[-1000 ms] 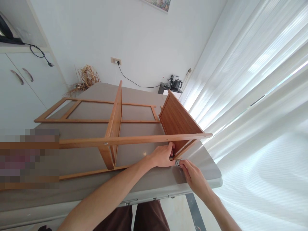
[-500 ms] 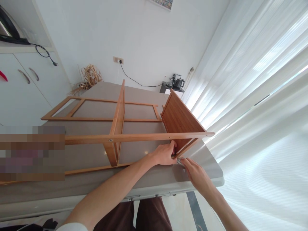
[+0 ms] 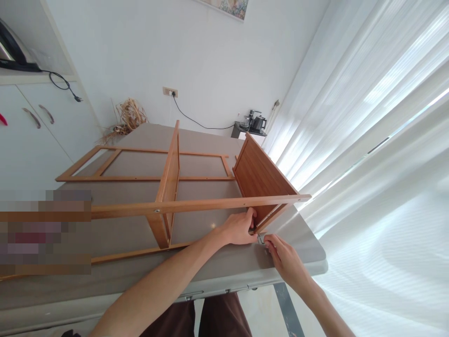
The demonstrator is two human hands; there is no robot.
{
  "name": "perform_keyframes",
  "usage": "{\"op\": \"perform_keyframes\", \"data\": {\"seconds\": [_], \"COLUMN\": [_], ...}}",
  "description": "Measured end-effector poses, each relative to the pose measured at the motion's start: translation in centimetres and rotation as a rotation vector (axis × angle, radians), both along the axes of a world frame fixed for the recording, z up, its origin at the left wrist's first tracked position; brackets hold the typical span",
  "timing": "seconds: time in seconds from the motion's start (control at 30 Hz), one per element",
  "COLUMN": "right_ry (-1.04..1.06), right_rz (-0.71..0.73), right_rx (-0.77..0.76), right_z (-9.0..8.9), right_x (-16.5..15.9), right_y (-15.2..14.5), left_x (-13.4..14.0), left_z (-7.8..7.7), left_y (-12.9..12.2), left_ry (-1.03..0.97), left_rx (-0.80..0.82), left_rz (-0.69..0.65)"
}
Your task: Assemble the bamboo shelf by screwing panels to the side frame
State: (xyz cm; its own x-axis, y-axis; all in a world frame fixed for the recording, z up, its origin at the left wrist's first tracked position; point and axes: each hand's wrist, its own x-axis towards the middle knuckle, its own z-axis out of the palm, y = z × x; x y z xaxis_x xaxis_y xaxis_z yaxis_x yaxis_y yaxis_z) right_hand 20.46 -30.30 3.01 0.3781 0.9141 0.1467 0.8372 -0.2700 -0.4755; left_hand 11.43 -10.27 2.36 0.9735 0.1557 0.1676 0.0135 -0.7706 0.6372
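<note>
A wooden shelf frame [image 3: 203,205] lies on its side across the table, with upright slat panels between its long rails. My left hand [image 3: 240,228] is closed around the lower near corner of the right end panel [image 3: 261,166], its fingertips partly hidden behind the wood. Just right of that corner, my right hand [image 3: 280,248] pinches a small silvery metal tool [image 3: 261,239], whose tip meets the lower rail by my left fingers. The tool's exact shape is too small to make out. A middle panel [image 3: 170,187] stands upright farther left.
Behind the panels, a flat wooden ladder-like frame [image 3: 140,179] lies on the grey tabletop [image 3: 206,189]. A blurred patch covers the left end. White curtains [image 3: 379,178] hang close on the right. Dried stalks [image 3: 128,117] and a black kettle [image 3: 259,122] are at the back.
The view has shifted slightly. My right fingers have curled and turned a little around the metal tool, while my left hand keeps its hold on the corner.
</note>
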Motion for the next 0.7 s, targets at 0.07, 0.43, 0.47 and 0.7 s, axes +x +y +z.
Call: {"op": "perform_keyframes", "data": {"seconds": [0.07,0.43,0.47,0.7], "right_ry": [-0.002,-0.008,-0.013,-0.221], "right_rz": [-0.006,0.003,0.011,0.118], "right_rx": [0.011,-0.014,-0.023,-0.114], "right_z": [-0.1,-0.2,0.0,1.2], "right_x": [0.1,0.1,0.1,0.0], "right_y": [0.0,0.2,0.3,0.8], "left_x": [0.0,0.0,0.0,0.1], "left_z": [0.0,-0.1,-0.1,0.0], "left_y": [0.0,0.0,0.0,0.0], "left_ry": [0.004,0.013,0.017,0.010], "left_rx": [-0.003,-0.002,-0.002,0.003], "left_rz": [0.001,-0.007,-0.008,-0.008]}}
